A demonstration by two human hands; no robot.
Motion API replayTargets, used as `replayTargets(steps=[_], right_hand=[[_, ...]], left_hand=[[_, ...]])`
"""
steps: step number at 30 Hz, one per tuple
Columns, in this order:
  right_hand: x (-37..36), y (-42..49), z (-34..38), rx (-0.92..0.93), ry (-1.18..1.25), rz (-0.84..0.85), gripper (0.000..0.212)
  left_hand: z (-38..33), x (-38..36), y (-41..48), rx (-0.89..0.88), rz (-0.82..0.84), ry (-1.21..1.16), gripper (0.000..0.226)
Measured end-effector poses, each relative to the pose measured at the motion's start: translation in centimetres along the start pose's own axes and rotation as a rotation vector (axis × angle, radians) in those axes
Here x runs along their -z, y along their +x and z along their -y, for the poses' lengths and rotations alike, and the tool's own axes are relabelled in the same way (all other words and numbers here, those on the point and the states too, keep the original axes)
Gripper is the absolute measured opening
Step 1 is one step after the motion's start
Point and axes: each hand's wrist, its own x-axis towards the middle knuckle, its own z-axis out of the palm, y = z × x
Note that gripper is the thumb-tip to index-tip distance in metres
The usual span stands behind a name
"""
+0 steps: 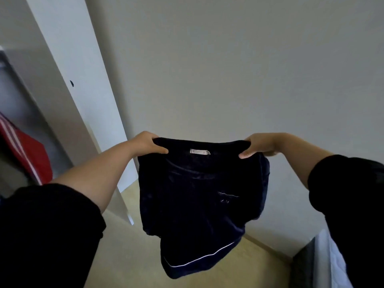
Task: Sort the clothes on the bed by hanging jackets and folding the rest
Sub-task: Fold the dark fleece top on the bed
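Nearest the camera, two dark sleeves fill the lower left and lower right corners of the frame, and bare forearms extend from them toward the centre. The left hand (148, 145) and the right hand (258, 147) are set apart. Each pinches one end of the top edge of the navy garment (197, 196), thumb on the near face. The garment hangs free at mid-frame, above the floor (239, 273). A white label (200, 151) sits between the two grips, and white piping (199, 259) runs near the lower hem. The fabric appears soft, light and limp, with a velvet-like sheen, so it will probably sag and slip unless held at the shoulder seams. It reads as a top for folding rather than a jacket. Beyond it are a white panel (83, 90) at upper left, a red item (27, 156) at far left, and a plain wall (239, 59).
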Motion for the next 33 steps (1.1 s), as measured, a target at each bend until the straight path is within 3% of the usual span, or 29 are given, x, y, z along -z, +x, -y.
replayTargets(steps=[2,4,6,8,10,11,12,13,14,16,18,20,23,27,33], right_hand=[[-0.6,0.4,-0.9,-0.076,-0.254,0.038,0.025],[-1.9,1.0,-1.7,-0.139,-0.594,-0.065,0.018],[-3.0,1.9,-1.8,-0.124,-0.771,-0.276,0.009],[-2.7,2.4,-1.0,-0.016,-0.624,-0.544,0.013],[-1.8,2.4,0.2,0.154,-0.328,-0.866,0.021],[-1.3,2.3,0.5,0.248,-0.139,-1.007,0.025],[-0.9,2.3,0.5,0.283,0.056,-1.072,0.028],[-0.9,2.3,0.5,0.258,0.174,-1.03,0.03],[-1.2,2.6,0.0,0.169,0.144,-0.909,0.032],[-2.7,3.4,-2.3,-0.015,-0.11,-0.686,0.038],[-3.8,3.9,-4.1,-0.033,-0.142,-0.765,0.035],[-4.9,4.3,-5.0,-0.017,-0.042,-0.884,0.032],[-6.9,4.6,-5.5,-0.031,0.115,-0.928,0.033],[-10.4,4.1,-7.3,-0.086,0.193,-0.925,0.029],[-15.8,0.9,-10.5,-0.149,0.36,-0.896,0.03]], left_hand=[[0.5,-0.1,-0.2,0.008,0.15,0.178,0.018],[0.8,-0.9,-0.3,0.017,0.252,0.436,0.018],[0.9,-1.8,-0.1,-0.037,0.154,0.534,0.017],[0.5,-2.0,0.2,-0.15,-0.179,0.467,0.016],[0.0,-1.6,0.7,-0.211,-0.559,0.289,0.019],[-0.1,-1.2,1.1,-0.196,-0.65,0.228,0.02],[-0.1,-0.8,1.4,-0.158,-0.618,0.227,0.02],[0.1,-0.6,1.7,-0.112,-0.488,0.298,0.019],[0.7,-0.6,1.7,-0.065,-0.342,0.397,0.016],[2.1,-0.9,1.7,-0.001,-0.302,0.434,0.013],[3.5,-1.7,1.5,-0.003,-0.466,0.268,0.016],[3.7,-3.3,1.4,0.056,-0.531,0.047,0.017],[3.2,-6.9,1.8,0.138,-0.339,-0.095,0.024],[1.4,-12.2,2.2,0.077,-0.103,-0.125,0.027],[-3.1,-21.2,0.0,0.072,0.191,-0.353,0.021]])
